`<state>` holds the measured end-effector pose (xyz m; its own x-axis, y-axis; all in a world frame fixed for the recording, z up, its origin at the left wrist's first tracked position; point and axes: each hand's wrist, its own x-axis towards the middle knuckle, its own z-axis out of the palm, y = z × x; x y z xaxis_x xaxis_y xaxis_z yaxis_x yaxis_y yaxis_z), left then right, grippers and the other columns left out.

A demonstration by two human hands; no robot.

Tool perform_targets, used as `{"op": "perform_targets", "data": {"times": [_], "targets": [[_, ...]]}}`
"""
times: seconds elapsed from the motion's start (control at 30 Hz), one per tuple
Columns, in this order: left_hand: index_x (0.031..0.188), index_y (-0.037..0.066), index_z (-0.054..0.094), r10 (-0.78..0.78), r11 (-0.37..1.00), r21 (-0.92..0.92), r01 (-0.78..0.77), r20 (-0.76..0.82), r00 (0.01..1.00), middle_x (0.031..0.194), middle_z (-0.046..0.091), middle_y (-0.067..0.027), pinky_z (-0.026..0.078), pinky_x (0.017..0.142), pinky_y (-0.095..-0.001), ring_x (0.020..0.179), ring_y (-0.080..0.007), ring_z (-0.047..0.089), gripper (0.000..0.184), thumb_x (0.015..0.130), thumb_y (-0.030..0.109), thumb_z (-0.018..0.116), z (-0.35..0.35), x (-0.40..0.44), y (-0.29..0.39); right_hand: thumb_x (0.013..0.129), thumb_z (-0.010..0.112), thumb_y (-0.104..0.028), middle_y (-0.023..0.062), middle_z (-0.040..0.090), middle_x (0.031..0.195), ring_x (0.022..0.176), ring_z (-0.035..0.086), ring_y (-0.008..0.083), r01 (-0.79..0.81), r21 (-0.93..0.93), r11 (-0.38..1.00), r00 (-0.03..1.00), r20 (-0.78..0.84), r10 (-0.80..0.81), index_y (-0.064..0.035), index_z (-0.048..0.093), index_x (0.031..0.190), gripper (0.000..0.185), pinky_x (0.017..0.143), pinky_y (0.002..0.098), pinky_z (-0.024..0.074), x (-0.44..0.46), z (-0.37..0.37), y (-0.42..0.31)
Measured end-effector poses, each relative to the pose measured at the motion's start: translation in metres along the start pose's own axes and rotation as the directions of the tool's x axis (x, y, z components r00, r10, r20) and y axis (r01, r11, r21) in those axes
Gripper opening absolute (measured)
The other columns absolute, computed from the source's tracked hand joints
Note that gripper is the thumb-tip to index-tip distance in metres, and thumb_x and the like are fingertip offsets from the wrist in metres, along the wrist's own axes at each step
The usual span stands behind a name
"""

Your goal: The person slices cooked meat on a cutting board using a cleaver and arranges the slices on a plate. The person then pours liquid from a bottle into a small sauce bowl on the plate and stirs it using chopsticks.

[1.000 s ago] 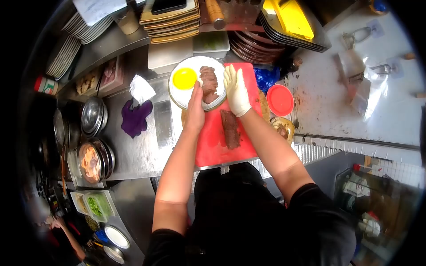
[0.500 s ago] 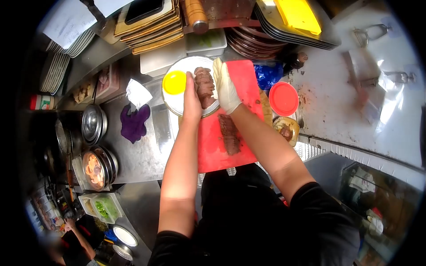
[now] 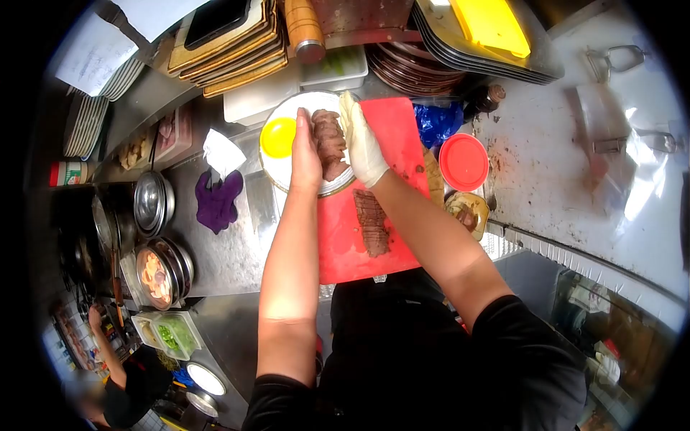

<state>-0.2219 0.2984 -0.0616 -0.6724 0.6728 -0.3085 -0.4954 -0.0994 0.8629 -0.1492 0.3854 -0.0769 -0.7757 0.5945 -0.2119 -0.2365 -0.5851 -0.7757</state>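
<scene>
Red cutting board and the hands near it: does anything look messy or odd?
Slightly: only the right hand wears a glove, while the left hand is bare. Brown bits also lie loose on the red cutting board, apart from the sliced meat.

The plate (image 3: 281, 171) holds meat (image 3: 330, 144) right of a dish (image 3: 277, 138).

No lettering or numerals are showing clearly enough to read. The red-ended container (image 3: 66, 174) at the left is bearing a white and green label (image 3: 76, 173), its markings appearing too small to decipher.
</scene>
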Motion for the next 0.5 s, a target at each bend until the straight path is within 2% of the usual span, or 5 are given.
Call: {"op": "perform_targets", "data": {"times": [0.07,0.13,0.23,0.37,0.5], "targets": [[0.167,-0.001,0.013,0.056,0.998,0.038,-0.057,0.018,0.998,0.176,0.013,-0.0173,0.005,0.132,-0.0386,0.163,-0.0271,0.011,0.084,0.111,0.059,0.031,-0.008,0.006,-0.009,0.115,0.030,-0.049,0.0152,0.009,0.177,0.163,0.009,0.0236,0.019,-0.035,0.999,1.000,0.020,-0.019,0.0008,0.011,0.168,0.075,0.132,0.0369,0.0060,0.003,-0.002,0.004],[0.168,-0.001,0.013,0.089,0.994,0.064,-0.091,0.037,0.995,0.177,0.012,-0.0168,0.005,0.132,-0.0389,0.164,-0.0272,0.011,0.084,0.112,0.059,0.030,-0.011,0.014,-0.012,0.115,0.029,-0.049,0.0151,0.010,0.177,0.163,0.010,0.0233,0.170,-0.151,0.974,0.983,0.091,-0.158,0.0010,0.011,0.168,0.075,0.132,0.0370,0.0060,0.019,-0.017,0.029],[0.167,-0.001,0.013,0.090,0.991,0.089,-0.096,0.062,0.994,0.176,0.012,-0.0174,0.005,0.132,-0.0399,0.164,-0.0275,0.011,0.083,0.112,0.058,0.029,-0.010,0.016,-0.009,0.115,0.027,-0.050,0.0154,0.010,0.177,0.163,0.009,0.0232,0.180,-0.172,0.969,0.981,0.104,-0.164,0.0011,0.011,0.168,0.075,0.132,0.0371,0.0050,0.022,-0.019,0.036],[0.167,-0.003,0.014,-0.013,1.000,0.006,0.012,0.061,0.998,0.176,0.013,-0.0188,0.006,0.132,-0.0402,0.163,-0.0279,0.011,0.082,0.113,0.057,0.028,-0.002,0.002,0.004,0.115,0.026,-0.050,0.0171,0.009,0.177,0.164,0.007,0.0241,0.178,-0.133,0.975,0.984,0.056,-0.172,0.0011,0.011,0.168,0.075,0.132,0.0374,0.0047,0.012,-0.016,0.026],[0.167,-0.003,0.014,0.074,0.997,0.032,-0.075,0.044,0.996,0.176,0.011,-0.0193,0.006,0.132,-0.0403,0.164,-0.0283,0.009,0.083,0.113,0.058,0.025,-0.018,-0.023,-0.015,0.115,0.023,-0.049,0.0183,0.007,0.177,0.164,0.006,0.0254,0.141,-0.074,0.987,0.989,-0.023,-0.143,-0.0002,0.008,0.168,0.073,0.133,0.0377,0.0051,-0.021,-0.007,0.012]]}}
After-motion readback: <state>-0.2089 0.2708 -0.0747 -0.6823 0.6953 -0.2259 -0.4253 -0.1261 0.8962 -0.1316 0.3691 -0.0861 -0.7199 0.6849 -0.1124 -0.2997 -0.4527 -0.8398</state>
